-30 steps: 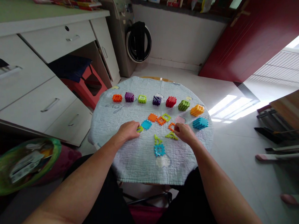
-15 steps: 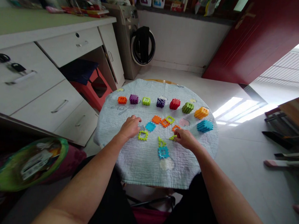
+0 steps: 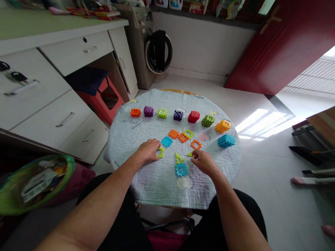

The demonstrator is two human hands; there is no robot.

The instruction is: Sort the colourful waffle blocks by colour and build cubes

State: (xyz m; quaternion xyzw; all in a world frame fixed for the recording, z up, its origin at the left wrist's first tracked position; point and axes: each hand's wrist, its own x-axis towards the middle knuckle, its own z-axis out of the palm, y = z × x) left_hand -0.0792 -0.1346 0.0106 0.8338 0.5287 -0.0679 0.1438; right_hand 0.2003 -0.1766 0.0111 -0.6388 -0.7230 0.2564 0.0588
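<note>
My left hand [image 3: 149,150] covers the left part of a lime-green square frame piece [image 3: 162,152], its fingers closed around that edge. On the other side, my right hand [image 3: 203,161] pinches a small lime-green piece [image 3: 190,154], mostly hidden by the fingers. Between the hands lie a lime-green triangular piece [image 3: 178,158] and, touching its lower side, a blue windowed square [image 3: 181,170]. Just beyond are a solid blue square [image 3: 167,141], an orange square [image 3: 173,134], an orange windowed square [image 3: 183,137], a lime-green frame [image 3: 188,134] and an orange frame [image 3: 196,144].
Stacks of notched pieces curve along the far side of the cloth-covered round table [image 3: 154,184], from an orange stack [image 3: 135,112] to a blue stack [image 3: 226,141]. Left are white drawers [image 3: 54,109], a red stool [image 3: 107,97] and a bin [image 3: 70,180].
My left hand has come down and toward me onto the lime-green frame. My right hand has moved slightly toward me, uncovering the orange frame. The view has shifted a little.
</note>
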